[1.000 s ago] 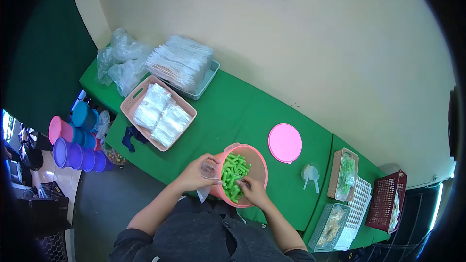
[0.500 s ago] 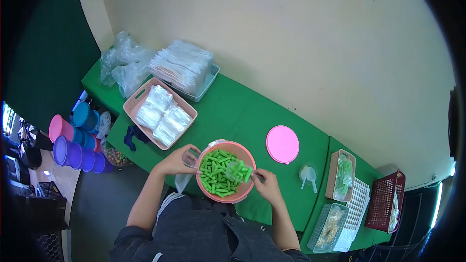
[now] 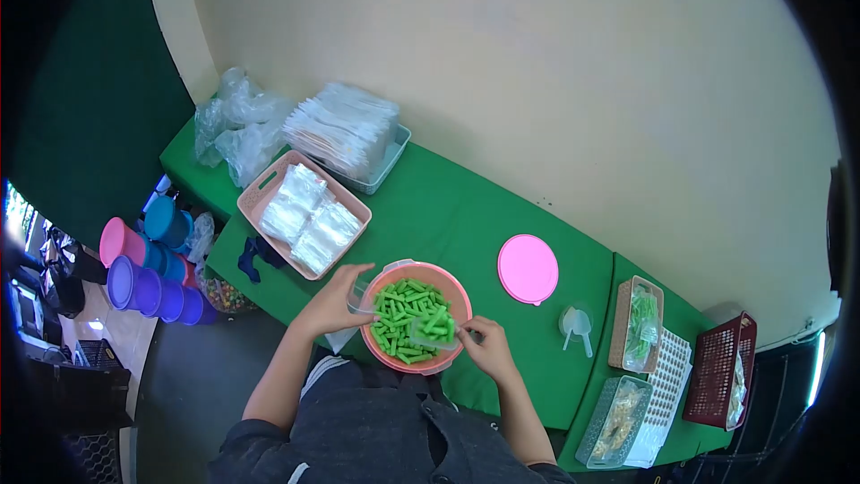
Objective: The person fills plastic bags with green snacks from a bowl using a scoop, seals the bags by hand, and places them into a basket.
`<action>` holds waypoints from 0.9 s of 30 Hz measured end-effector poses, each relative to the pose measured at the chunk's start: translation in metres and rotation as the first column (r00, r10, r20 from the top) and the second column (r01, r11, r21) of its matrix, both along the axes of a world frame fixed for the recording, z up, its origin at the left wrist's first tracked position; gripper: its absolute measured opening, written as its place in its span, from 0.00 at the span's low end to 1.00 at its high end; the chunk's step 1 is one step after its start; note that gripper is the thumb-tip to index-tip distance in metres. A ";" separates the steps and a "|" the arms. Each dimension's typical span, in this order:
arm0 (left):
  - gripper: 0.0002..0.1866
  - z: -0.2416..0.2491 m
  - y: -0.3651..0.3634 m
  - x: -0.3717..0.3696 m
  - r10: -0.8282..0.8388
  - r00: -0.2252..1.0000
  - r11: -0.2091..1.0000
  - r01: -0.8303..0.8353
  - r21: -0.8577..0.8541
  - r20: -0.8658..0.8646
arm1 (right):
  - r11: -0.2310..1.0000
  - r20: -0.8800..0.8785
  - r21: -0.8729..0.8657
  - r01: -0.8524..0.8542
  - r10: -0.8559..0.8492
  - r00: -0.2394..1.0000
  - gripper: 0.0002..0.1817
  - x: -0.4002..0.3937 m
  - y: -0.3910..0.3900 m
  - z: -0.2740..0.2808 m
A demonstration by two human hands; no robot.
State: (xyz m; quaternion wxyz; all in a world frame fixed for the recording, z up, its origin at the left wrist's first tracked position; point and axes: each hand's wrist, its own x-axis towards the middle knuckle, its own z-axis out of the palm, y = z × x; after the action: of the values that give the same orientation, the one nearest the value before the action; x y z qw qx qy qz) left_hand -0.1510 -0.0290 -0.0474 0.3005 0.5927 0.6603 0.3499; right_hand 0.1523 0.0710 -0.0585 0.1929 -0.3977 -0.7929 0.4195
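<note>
A coral-pink tub (image 3: 463, 298) full of short green stick-shaped pieces (image 3: 403, 302) stands at the table edge against my body. My right hand (image 3: 488, 347) is closed on a clear plastic scoop (image 3: 434, 333), loaded with green pieces and held over the near right part of the tub. At the tub's left rim, my left hand (image 3: 330, 306) grips a clear cup-like plastic piece (image 3: 361, 297); its exact kind is hard to make out. Below that hand hangs some clear plastic film (image 3: 340, 339).
On the green table (image 3: 430, 206) lie a pink lid (image 3: 528, 269), a small container with a white spoon (image 3: 577, 327), a basket of clear bags (image 3: 253, 203) and a stack of white packets (image 3: 345, 130). Rightward are smaller baskets (image 3: 615, 385) and a maroon crate (image 3: 717, 376). Purple buckets (image 3: 148, 287) stand left.
The loaded scoop has moved slightly down and left over the tub. My left hand has lifted a little with its fingers stretched more upright, still holding the clear piece. The view has shifted slightly.
</note>
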 end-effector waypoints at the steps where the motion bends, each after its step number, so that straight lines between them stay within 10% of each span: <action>1: 0.46 0.007 0.000 0.007 -0.002 1.000 1.000 0.002 -0.003 0.004 | 1.000 0.004 -0.003 0.002 -0.002 1.000 0.08 0.000 -0.002 -0.002; 16: 0.43 0.020 0.001 0.061 -0.108 0.925 0.971 0.177 0.163 -0.365 | 0.994 -0.163 -0.077 0.078 -0.089 0.983 0.10 -0.011 -0.014 0.030; 22: 0.42 0.016 0.010 0.078 -0.190 0.890 0.948 0.276 0.157 -0.415 | 0.969 0.129 0.242 -0.050 0.019 0.991 0.08 -0.014 -0.016 0.063; 27: 0.42 0.027 0.017 0.085 -0.140 0.957 0.947 0.205 0.247 -0.256 | 0.983 -0.188 -0.084 0.162 -0.175 0.966 0.21 -0.012 -0.019 0.098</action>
State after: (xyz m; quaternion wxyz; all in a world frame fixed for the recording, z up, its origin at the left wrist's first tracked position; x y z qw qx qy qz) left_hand -0.0660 -0.0119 -0.0202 0.1661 0.7211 0.5824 0.3366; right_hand 0.1408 0.0517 0.0395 0.2907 -0.4269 -0.7188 0.4654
